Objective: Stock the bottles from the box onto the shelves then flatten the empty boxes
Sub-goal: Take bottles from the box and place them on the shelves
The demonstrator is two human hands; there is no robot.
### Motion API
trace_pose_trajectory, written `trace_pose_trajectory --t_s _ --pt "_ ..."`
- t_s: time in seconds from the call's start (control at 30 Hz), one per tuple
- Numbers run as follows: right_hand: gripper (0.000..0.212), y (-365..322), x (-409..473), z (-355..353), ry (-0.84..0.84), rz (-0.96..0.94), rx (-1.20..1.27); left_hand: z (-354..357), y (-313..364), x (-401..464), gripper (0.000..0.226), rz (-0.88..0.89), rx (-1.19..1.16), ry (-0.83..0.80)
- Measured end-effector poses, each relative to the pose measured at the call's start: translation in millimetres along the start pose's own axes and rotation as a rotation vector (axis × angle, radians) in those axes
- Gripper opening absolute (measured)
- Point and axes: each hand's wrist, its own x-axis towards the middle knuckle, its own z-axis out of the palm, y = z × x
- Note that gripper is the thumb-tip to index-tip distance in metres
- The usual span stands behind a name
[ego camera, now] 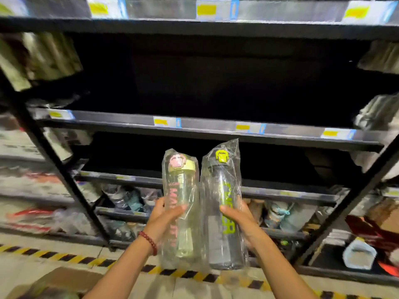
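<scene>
I hold two plastic-wrapped bottles upright in front of a dark metal rack. My left hand grips a clear bottle with a yellow-green lid and pink lettering. My right hand grips a taller grey bottle with a lime clasp and lime lettering. The two bottles stand side by side, almost touching. Their tops reach just below the middle shelf, whose board looks dark and bare. A brown cardboard box shows at the bottom left, below my left arm.
The lower shelves hold several wrapped bottles and other goods. Blurred packages sit at both ends of the upper shelves. Black rack posts slant on either side. Yellow-black hazard tape runs along the floor by the rack.
</scene>
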Motion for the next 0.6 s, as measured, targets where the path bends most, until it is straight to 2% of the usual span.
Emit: trace_pose_trajectory --t_s 0.07,0.1,0.17,0.23,0.27,0.37,0.5,0.57,0.6 --pt "0.070 -0.7 14.6 37.2 -0.060 -0.002 -0.007 -29.6 0.6 -1.1 0.110 -0.003 0.014 0.072" --pt "0.066 3.3 23.5 52.5 -0.078 0.013 -0.026 -44.7 -0.8 0.0 0.117 0.001 0.021 0.085" --pt "0.086 8.8 38.1 83.9 -0.139 -0.008 -0.054 -73.8 -1.9 2.7 0.112 -0.030 0.030 0.109" --pt "0.098 13.0 53.3 113.1 -0.197 0.011 -0.070 -101.7 -3.9 10.2 0.086 -0.060 0.018 0.168" --pt "0.092 17.4 63.8 126.6 -0.217 0.022 -0.073 -115.1 -4.6 15.1 0.080 -0.074 0.024 0.208" --pt "0.069 27.1 98.0 166.3 -0.245 0.054 -0.116 -158.5 -8.4 35.3 0.092 -0.072 0.057 0.281" --pt "0.057 33.0 150.1 221.3 -0.236 0.083 -0.112 -225.4 -8.2 80.5 0.102 -0.089 0.050 0.316" --pt "0.064 32.7 178.7 247.0 -0.198 0.102 -0.128 -256.1 -1.3 111.1 0.089 -0.120 -0.011 0.320" --pt "0.070 33.2 194.0 258.0 -0.186 0.091 -0.129 -270.5 -0.8 130.1 0.070 -0.136 -0.034 0.319"
